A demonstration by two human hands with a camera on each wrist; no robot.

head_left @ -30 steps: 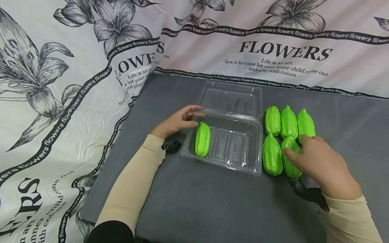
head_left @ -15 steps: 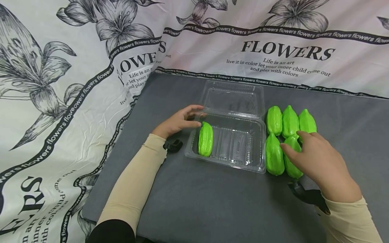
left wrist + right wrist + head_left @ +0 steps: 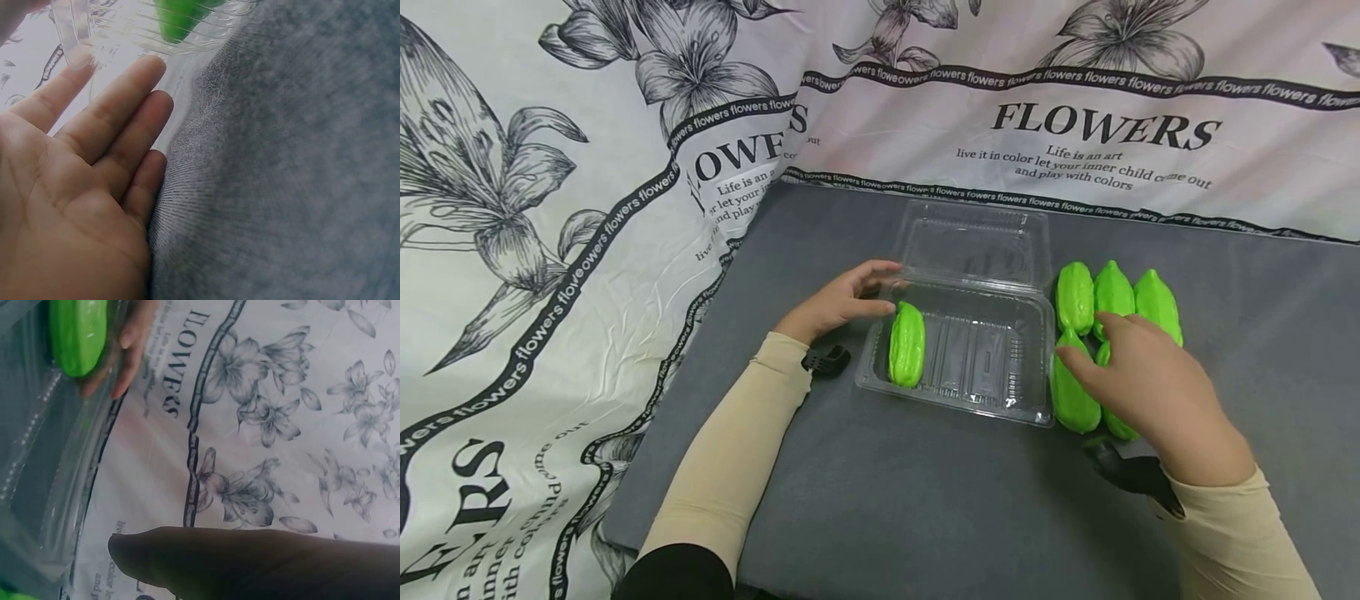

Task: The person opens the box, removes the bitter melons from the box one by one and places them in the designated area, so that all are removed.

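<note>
A clear plastic clamshell box lies with its lid folded back. Inside its left end sits one bright green ridged fruit, like a star fruit. My left hand touches the box's left side; the left wrist view shows its fingers fairly straight against the clear wall. To the right of the box, several similar green fruits lie in two rows. Over the front row hovers my right hand, thumb extended above the front left fruit, partly hiding the one beside it. Its grasp appears empty.
Grey cloth covers the table. A white flower-printed sheet rises along the back and the left side. Dark bands sit at both wrists.
My right hand has shifted left, from the front middle fruit toward the front left one. The left hand stays by the box, which moved slightly right with the view.
</note>
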